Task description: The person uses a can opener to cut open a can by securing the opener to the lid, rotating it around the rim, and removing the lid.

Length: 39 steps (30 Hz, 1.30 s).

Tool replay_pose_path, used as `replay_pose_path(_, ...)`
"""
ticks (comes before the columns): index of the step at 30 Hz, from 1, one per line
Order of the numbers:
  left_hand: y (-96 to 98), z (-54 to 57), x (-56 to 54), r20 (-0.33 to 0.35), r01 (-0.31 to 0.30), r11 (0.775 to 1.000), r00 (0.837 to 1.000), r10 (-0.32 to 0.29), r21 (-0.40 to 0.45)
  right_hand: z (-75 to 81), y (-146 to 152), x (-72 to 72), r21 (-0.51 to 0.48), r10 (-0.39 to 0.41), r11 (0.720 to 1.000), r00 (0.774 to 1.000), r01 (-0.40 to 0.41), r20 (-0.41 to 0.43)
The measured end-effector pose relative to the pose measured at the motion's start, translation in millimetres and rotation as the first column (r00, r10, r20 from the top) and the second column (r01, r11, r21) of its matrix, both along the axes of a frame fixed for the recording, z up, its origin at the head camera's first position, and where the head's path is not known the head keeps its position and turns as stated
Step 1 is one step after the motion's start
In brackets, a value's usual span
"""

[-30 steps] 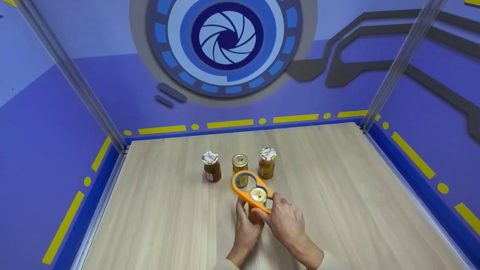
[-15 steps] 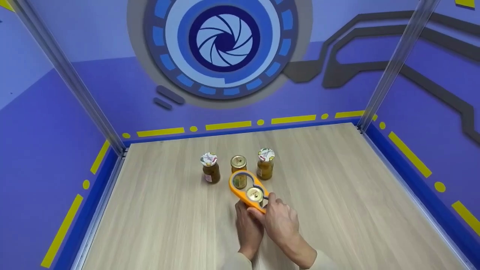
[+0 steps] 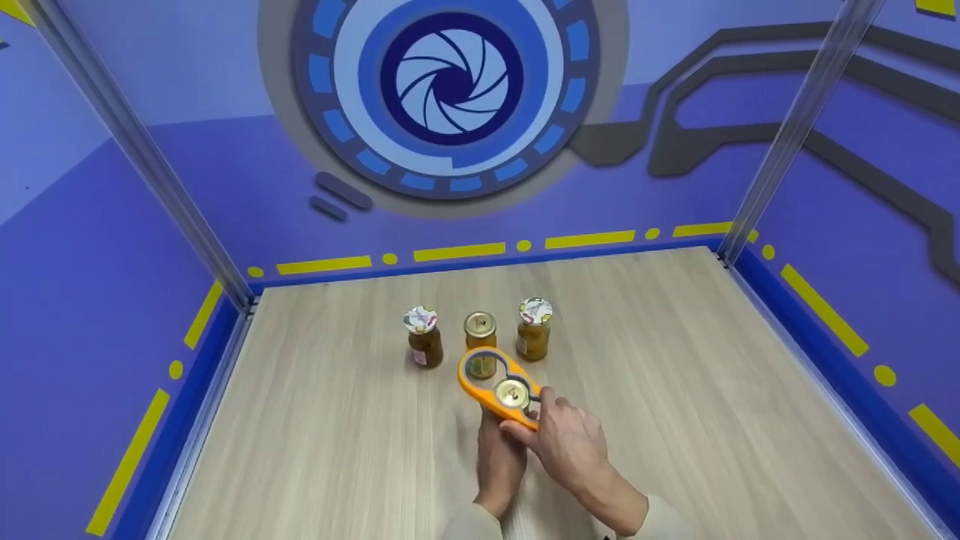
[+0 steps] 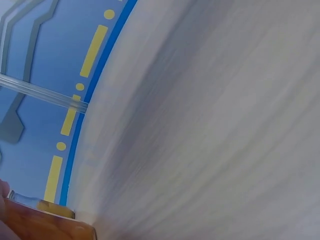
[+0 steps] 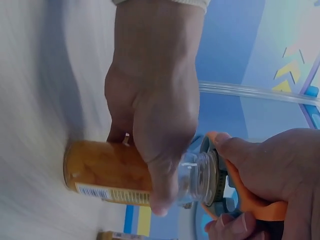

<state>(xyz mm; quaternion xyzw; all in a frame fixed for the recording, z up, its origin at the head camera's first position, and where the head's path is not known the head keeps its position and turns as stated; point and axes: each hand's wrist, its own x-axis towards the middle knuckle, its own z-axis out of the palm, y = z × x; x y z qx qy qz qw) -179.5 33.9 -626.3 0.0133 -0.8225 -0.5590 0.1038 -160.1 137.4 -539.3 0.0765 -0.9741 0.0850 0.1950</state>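
Note:
My left hand (image 3: 501, 459) grips a glass jar (image 5: 107, 167) of orange contents. Its fingers and thumb wrap the glass in the right wrist view, while the left wrist view catches just the jar's lower part (image 4: 50, 226). Over the jar's gold lid (image 3: 512, 393) sits an orange jar opener (image 3: 466, 381) with grey inner rings, the lid inside its smaller ring. My right hand (image 3: 571, 441) holds the opener's handle end, thumb and fingers curled around it. In the right wrist view the jar stands with its base at or close to the table; contact cannot be told.
Three more jars stand beyond the hands: a dark one (image 3: 426, 349) at left, a gold-lidded one (image 3: 480, 327) in the middle, partly behind the opener, and an amber one (image 3: 533, 341) at right. Purple-blue panels (image 3: 225, 195) enclose the wooden table (image 3: 322, 420).
My left hand has turned at the wrist around the jar, so its back now faces up. The opener has shifted slightly left. The right hand keeps its grip.

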Motion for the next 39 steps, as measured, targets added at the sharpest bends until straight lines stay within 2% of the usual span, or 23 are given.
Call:
replay_pose_path(6, -1.0, 0.1, -0.8, -0.054, 0.048, 0.991, 0.998, -0.042, 0.127, 0.8, 9.0, -3.8, -0.002, 0.066, 0.998, 0.998, -0.066, -0.02)
replay_pose_path(10, -5.3, 0.0, -0.4, -0.07, 0.057, 0.992, 0.996, -0.049, 0.11, 1.4, 14.0, -7.3, -0.014, 0.129, 0.992, 0.991, -0.129, -0.026)
replay_pose_path(12, -8.2, -0.1, -0.2, -0.046, 0.071, 0.994, 0.997, -0.067, 0.089, 2.2, 17.2, -9.0, -0.009, 0.153, 0.988, 0.988, -0.153, -0.005)
replay_pose_path(19, -21.2, -2.1, 1.1, -0.064, 0.197, 0.979, 0.979, -0.193, 0.056, 1.4, 30.6, -12.0, 0.01, 0.234, 0.972, 0.969, -0.235, 0.08)
replay_pose_path(25, -31.3, -1.2, -3.3, -0.009, 0.29, 0.951, 0.957, -0.291, 0.11, 3.6, 37.6, -18.6, -0.003, 0.315, 0.949, 0.944, -0.316, 0.099)
replay_pose_path(27, -36.1, 0.4, -5.1, 0.026, 0.332, 0.932, 0.94, -0.339, 0.142, 4.4, 39.7, -21.0, -0.003, 0.339, 0.94, 0.935, -0.341, 0.107)
replay_pose_path(29, -41.9, 2.2, -8.0, 0.062, 0.38, 0.906, 0.916, -0.397, 0.186, 4.9, 42.4, -24.6, 0.002, 0.365, 0.93, 0.924, -0.367, 0.112)
replay_pose_path(34, -58.2, 6.8, -17.3, 0.148, 0.487, 0.838, 0.835, -0.529, 0.247, 5.0, 48.6, -35.3, -0.012, 0.442, 0.896, 0.89, -0.444, 0.113)
replay_pose_path(36, -64.2, 8.1, -21.5, 0.197, 0.513, 0.82, 0.803, -0.563, 0.254, 4.9, 50.4, -39.5, -0.013, 0.471, 0.881, 0.875, -0.473, 0.112)
replay_pose_path(39, -71.4, 9.1, -28.3, 0.279, 0.538, 0.806, 0.757, -0.591, 0.249, 4.7, 52.8, -46.3, 0.001, 0.508, 0.86, 0.854, -0.511, 0.11)
